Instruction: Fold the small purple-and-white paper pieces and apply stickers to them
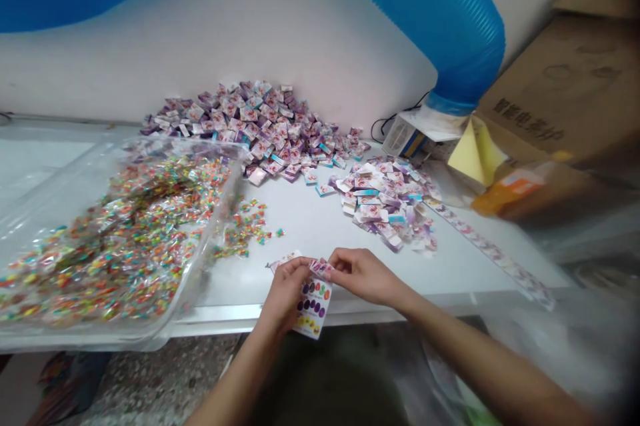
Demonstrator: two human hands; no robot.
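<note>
At the table's front edge, my left hand (287, 293) is closed on a white sheet of round coloured stickers (314, 313), which hangs down below the fingers. My right hand (367, 276) pinches a small pink and white printed box (320, 268) just above the sheet. My left fingertips touch the box's other end; whether it is open there I cannot tell. Behind my left hand a white printed paper (283, 260) shows in part. Right of centre, beyond my right hand, lies a loose pile of small purple and white boxes (373, 203).
A clear plastic tray (220, 213) of small, colourful clear-wrapped packets fills the left; several packets (250, 223) lie beside it. More small boxes (250, 119) are heaped against the wall. A printed strip (485, 249), yellow paper (475, 153), a blue hose (450, 26) and a cardboard carton (570, 86) are at right.
</note>
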